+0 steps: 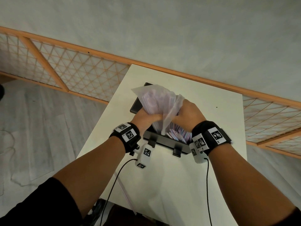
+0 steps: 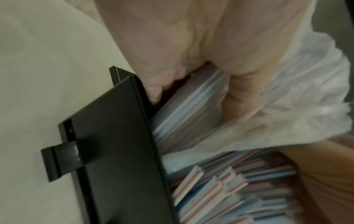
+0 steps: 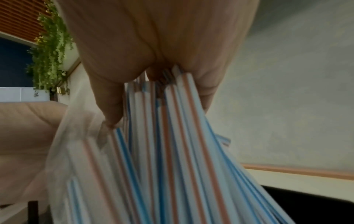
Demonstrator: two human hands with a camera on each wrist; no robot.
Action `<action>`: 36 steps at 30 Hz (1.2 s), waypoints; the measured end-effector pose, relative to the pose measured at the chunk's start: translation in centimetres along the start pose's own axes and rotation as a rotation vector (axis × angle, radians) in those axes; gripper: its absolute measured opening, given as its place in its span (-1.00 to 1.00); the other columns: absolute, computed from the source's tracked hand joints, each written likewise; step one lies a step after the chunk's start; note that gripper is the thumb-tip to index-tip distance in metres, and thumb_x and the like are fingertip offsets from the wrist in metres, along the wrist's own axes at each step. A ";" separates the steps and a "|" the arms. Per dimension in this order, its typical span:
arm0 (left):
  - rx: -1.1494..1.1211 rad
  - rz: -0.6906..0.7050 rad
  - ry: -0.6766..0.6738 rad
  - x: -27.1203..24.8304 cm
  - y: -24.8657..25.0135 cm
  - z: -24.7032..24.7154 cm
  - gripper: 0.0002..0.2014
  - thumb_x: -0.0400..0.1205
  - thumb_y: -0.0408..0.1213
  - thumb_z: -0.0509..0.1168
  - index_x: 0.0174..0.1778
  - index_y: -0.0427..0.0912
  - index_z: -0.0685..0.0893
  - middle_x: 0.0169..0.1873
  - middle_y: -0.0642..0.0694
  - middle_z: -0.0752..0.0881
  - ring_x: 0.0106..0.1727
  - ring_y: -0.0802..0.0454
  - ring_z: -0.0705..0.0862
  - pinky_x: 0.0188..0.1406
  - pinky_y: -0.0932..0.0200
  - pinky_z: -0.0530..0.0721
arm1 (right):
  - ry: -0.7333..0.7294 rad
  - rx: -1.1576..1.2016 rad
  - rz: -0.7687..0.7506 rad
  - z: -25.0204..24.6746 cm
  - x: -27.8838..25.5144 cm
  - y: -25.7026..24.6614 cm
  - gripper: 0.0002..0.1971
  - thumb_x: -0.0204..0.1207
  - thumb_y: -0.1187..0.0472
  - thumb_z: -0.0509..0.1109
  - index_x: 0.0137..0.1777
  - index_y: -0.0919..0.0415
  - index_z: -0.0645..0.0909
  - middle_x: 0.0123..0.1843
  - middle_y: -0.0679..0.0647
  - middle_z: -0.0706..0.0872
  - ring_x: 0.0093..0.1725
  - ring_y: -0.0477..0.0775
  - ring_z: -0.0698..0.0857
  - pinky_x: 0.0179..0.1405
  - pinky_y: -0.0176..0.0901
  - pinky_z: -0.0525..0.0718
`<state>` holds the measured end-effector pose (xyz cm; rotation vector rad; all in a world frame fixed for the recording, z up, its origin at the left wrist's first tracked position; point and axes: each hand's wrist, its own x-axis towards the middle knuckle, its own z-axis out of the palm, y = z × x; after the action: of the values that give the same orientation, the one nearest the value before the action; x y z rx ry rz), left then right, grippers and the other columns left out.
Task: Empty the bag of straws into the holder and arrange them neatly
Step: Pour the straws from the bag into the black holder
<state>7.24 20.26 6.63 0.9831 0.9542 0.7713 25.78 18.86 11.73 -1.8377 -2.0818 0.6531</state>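
A black straw holder (image 1: 164, 141) stands on the white table (image 1: 211, 111), its lid (image 1: 136, 103) tipped open behind it. Several red- and blue-striped straws (image 1: 177, 133) lie inside it. Over the holder I hold a translucent plastic bag (image 1: 154, 98), still bulging with straws. My left hand (image 1: 146, 118) grips the bag (image 2: 287, 106) and the straws inside it, just above the holder's wall (image 2: 114, 151) and the loose straws (image 2: 220, 189). My right hand (image 1: 187, 113) grips a bundle of straws (image 3: 172, 136), its thumb (image 3: 109, 106) on the bag film (image 3: 76, 144).
A single pale straw (image 1: 125, 193) lies slanted at the table's near left edge. A wooden lattice railing (image 1: 73, 69) runs behind the table's far end. Cables (image 1: 114, 181) trail from both wrist cameras over the near table. Grey floor lies to the left.
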 end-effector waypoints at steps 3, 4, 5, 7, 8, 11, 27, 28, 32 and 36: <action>-0.075 0.040 0.104 -0.3 1.7 -0.8 -0.74 0.44 -0.45 0.43 0.01 -0.12 0.83 -0.04 -0.13 0.84 0.03 -0.10 0.80 0.20 -0.07 0.66 | 0.047 0.210 -0.022 -0.7 -0.6 -0.2 -0.67 0.42 0.04 0.61 0.12 0.07 0.64 -0.08 -0.08 0.72 -0.17 -0.08 0.71 -0.28 -0.30 0.67; -0.088 0.013 0.167 -0.4 2.2 -1.1 -0.79 0.37 -0.47 0.32 -0.25 -0.09 0.78 -0.27 -0.04 0.75 -0.19 -0.02 0.71 0.05 -0.02 0.60 | 0.041 0.281 -0.012 -0.8 -0.8 -0.4 -0.57 0.40 -0.01 0.64 0.23 0.04 0.65 0.03 -0.06 0.75 -0.08 -0.06 0.73 -0.16 -0.24 0.74; -0.109 -0.009 0.219 -0.4 2.6 -1.2 -0.80 0.30 -0.47 0.25 -0.40 -0.06 0.65 -0.40 -0.01 0.61 -0.30 0.01 0.56 -0.02 -0.02 0.50 | 0.028 0.332 0.004 -0.8 -0.9 -0.4 -0.44 0.36 -0.08 0.66 0.33 0.00 0.62 0.14 -0.08 0.75 0.02 -0.08 0.74 -0.03 -0.21 0.75; -0.048 -0.019 0.263 -0.5 3.4 -1.2 -0.84 0.30 -0.43 0.20 -0.44 -0.05 0.54 -0.45 0.01 0.51 -0.27 -0.02 0.47 0.00 -0.06 0.44 | 0.009 0.387 0.031 -0.6 -0.8 -0.5 -0.21 0.27 -0.20 0.69 0.51 -0.07 0.52 0.29 -0.16 0.71 0.18 -0.16 0.71 0.15 -0.20 0.72; 0.039 -0.010 0.253 -0.4 3.7 -1.1 -0.81 0.34 -0.40 0.21 -0.45 -0.01 0.59 -0.44 0.05 0.56 -0.22 -0.03 0.51 0.03 -0.06 0.49 | 0.006 0.402 0.040 -0.5 -0.8 -0.5 -0.19 0.26 -0.21 0.70 0.51 -0.09 0.51 0.27 -0.21 0.71 0.18 -0.21 0.70 0.18 -0.20 0.72; 0.271 0.065 0.181 -0.5 4.4 -0.3 -0.69 0.54 -0.43 0.15 -0.29 0.02 0.72 -0.32 0.07 0.70 -0.11 0.00 0.62 0.05 0.00 0.60 | 0.024 0.418 0.049 -0.4 -0.8 -1.0 -0.34 0.27 -0.11 0.74 0.36 -0.10 0.58 0.10 -0.21 0.75 0.03 -0.29 0.73 0.10 -0.18 0.75; 0.866 0.218 0.265 -0.1 4.0 0.7 -0.84 0.64 -0.25 0.41 -0.25 -0.04 0.62 -0.32 0.05 0.71 -0.24 0.06 0.71 -0.16 0.14 0.66 | -0.023 0.351 0.097 -0.6 0.0 -1.6 -0.64 0.50 0.35 0.57 0.18 0.03 0.54 -0.10 -0.21 0.62 -0.15 -0.28 0.59 -0.10 -0.39 0.63; 0.856 0.207 0.262 -0.1 4.1 0.8 -0.79 0.63 -0.28 0.41 -0.31 -0.02 0.59 -0.37 0.05 0.70 -0.29 0.06 0.72 -0.20 0.13 0.67 | -0.051 0.328 0.098 -0.6 0.2 -1.8 -0.74 0.54 0.34 0.54 0.11 0.11 0.56 -0.11 -0.09 0.66 -0.17 -0.22 0.60 -0.07 -0.25 0.72; 0.542 0.114 0.157 -0.4 4.0 0.1 -0.84 0.65 -0.33 0.45 -0.25 -0.16 0.68 -0.23 -0.24 0.83 -0.16 -0.17 0.87 -0.02 -0.11 0.86 | -0.143 0.392 0.106 -1.4 0.2 -2.2 -0.84 0.58 0.46 0.47 -0.03 0.22 0.58 -0.21 0.02 0.61 -0.34 -0.28 0.58 -0.10 -0.27 0.74; 0.399 0.086 0.176 -0.7 4.2 -1.1 -0.84 0.74 -0.29 0.35 -0.14 -0.24 0.72 -0.06 -0.26 0.85 0.02 -0.13 0.86 0.12 -0.08 0.83 | -0.189 0.493 0.076 -2.2 -0.5 -2.8 -0.83 0.57 0.50 0.46 0.02 0.25 0.63 -0.21 -0.03 0.66 -0.32 -0.31 0.66 -0.15 -0.36 0.70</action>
<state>5.46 21.54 10.50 1.3248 1.2556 0.7634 24.50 18.45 15.07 -1.6212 -1.7469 1.2722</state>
